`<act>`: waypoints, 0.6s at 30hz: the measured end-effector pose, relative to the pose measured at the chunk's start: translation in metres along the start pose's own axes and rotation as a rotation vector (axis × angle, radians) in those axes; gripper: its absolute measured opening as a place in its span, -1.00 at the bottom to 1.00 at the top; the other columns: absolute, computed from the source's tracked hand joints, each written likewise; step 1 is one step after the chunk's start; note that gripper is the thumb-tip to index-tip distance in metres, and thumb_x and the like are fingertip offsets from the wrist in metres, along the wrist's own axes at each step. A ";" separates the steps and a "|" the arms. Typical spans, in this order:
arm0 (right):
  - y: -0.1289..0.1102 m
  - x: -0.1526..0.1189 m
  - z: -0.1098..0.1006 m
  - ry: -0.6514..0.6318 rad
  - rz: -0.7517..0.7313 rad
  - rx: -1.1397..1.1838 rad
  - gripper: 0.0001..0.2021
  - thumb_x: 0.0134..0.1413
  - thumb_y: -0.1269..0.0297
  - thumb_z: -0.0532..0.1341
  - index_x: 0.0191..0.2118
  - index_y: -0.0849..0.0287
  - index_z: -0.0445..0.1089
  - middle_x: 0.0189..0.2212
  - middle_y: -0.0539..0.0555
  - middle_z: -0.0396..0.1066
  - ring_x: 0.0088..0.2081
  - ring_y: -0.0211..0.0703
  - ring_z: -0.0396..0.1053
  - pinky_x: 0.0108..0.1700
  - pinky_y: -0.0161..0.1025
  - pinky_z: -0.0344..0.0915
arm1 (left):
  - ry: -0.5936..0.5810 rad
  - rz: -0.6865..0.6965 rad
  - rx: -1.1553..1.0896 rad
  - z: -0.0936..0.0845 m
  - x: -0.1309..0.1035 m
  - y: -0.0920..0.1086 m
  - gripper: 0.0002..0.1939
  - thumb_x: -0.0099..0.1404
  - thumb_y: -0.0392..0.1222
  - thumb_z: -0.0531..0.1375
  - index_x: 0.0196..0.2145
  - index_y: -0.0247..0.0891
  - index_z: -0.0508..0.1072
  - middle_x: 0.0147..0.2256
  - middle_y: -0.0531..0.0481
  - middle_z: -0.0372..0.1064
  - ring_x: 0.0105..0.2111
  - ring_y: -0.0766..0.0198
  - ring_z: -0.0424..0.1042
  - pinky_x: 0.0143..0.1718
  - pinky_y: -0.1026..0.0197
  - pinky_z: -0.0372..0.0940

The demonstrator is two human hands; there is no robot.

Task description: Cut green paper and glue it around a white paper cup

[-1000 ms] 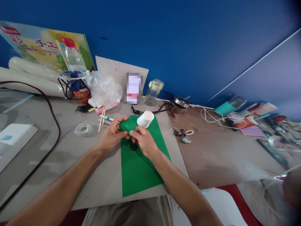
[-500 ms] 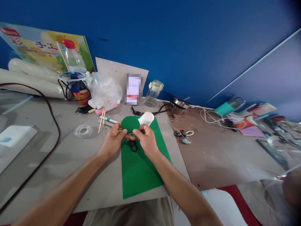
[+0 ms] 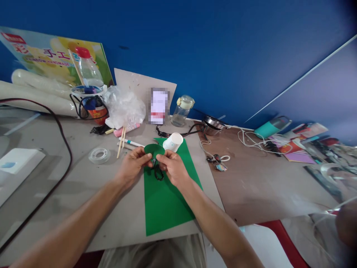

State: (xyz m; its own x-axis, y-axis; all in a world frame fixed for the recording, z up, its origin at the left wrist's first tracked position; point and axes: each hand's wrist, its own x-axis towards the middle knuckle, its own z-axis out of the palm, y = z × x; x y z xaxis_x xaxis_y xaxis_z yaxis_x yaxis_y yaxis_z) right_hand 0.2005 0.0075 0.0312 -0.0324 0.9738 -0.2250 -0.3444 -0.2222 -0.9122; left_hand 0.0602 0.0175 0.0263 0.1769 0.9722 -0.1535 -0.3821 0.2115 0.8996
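Observation:
A round piece of green paper [image 3: 154, 149] is held between both my hands, above a large green sheet [image 3: 171, 201]. My left hand [image 3: 133, 163] pinches its left side with thumb and fingers. On the right side, my right hand [image 3: 173, 165] pinches it the same way. Black-handled scissors [image 3: 158, 174] lie on the sheet below the disc, their blades partly hidden by my hands. Just beyond my right hand a white paper cup [image 3: 173, 142] rests tilted on the sheet.
Left of my hands are a tape roll [image 3: 99, 155], wooden chopsticks [image 3: 121, 143] and a pen [image 3: 131, 142]. Behind stand a plastic bag [image 3: 125, 106], a blurred phone [image 3: 158, 106] and a glass jar [image 3: 182, 111]. Keys [image 3: 216, 160] lie rightward. Another person's arm [image 3: 346, 219] shows at far right.
The green disc has tipped and bent, so it looks narrower. My fingers have drawn slightly closer together at its near edge. The cup and scissors stay in place.

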 end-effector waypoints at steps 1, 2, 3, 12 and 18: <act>0.000 0.000 0.000 -0.001 0.014 0.016 -0.63 -0.35 0.25 0.38 -0.63 0.14 0.09 -0.78 -0.22 -0.01 -0.69 -0.43 -0.06 -0.59 -0.35 -0.13 | -0.001 -0.020 -0.019 0.001 0.000 0.000 -0.74 -0.08 -0.18 0.41 -0.49 -0.30 0.43 -0.55 0.11 0.37 -0.63 0.43 0.31 -0.55 0.33 0.21; 0.001 0.001 0.000 0.004 0.022 0.020 -0.63 -0.35 0.25 0.38 -0.63 0.14 0.09 -0.78 -0.23 -0.01 -0.69 -0.44 -0.07 -0.59 -0.36 -0.13 | -0.005 -0.040 -0.030 0.001 0.000 0.000 -0.75 -0.08 -0.19 0.41 -0.48 -0.30 0.44 -0.54 0.11 0.38 -0.63 0.44 0.30 -0.56 0.34 0.21; 0.001 0.001 0.000 0.013 0.025 0.017 -0.63 -0.35 0.25 0.38 -0.62 0.14 0.09 -0.78 -0.22 -0.01 -0.69 -0.44 -0.07 -0.59 -0.36 -0.14 | -0.013 -0.058 -0.037 0.001 -0.001 -0.001 -0.76 -0.07 -0.20 0.41 -0.48 -0.31 0.44 -0.53 0.10 0.38 -0.63 0.45 0.29 -0.56 0.34 0.21; 0.009 0.001 0.001 0.142 -0.105 -0.274 -0.70 -0.22 0.18 0.29 -0.60 0.13 0.13 -0.74 -0.19 0.03 -0.63 -0.38 -0.01 -0.56 -0.35 -0.03 | -0.009 -0.076 -0.001 0.004 -0.003 -0.002 -0.75 -0.07 -0.19 0.41 -0.45 -0.31 0.46 -0.51 0.10 0.38 -0.60 0.46 0.29 -0.52 0.35 0.20; 0.013 0.000 0.004 0.217 -0.136 -0.346 -0.78 -0.17 0.18 0.28 -0.48 0.13 0.22 -0.69 -0.15 0.15 -0.60 -0.32 0.10 -0.55 -0.34 0.04 | -0.018 -0.054 0.028 0.005 -0.004 -0.003 -0.77 -0.04 -0.19 0.39 -0.45 -0.32 0.47 -0.57 0.11 0.35 -0.60 0.45 0.27 -0.53 0.37 0.18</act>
State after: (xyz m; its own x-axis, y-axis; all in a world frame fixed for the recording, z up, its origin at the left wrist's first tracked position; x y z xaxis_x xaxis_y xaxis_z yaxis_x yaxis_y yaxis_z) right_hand 0.1928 0.0047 0.0209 0.2027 0.9709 -0.1277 0.0039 -0.1312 -0.9913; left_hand 0.0653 0.0124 0.0258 0.2126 0.9575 -0.1948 -0.3462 0.2602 0.9014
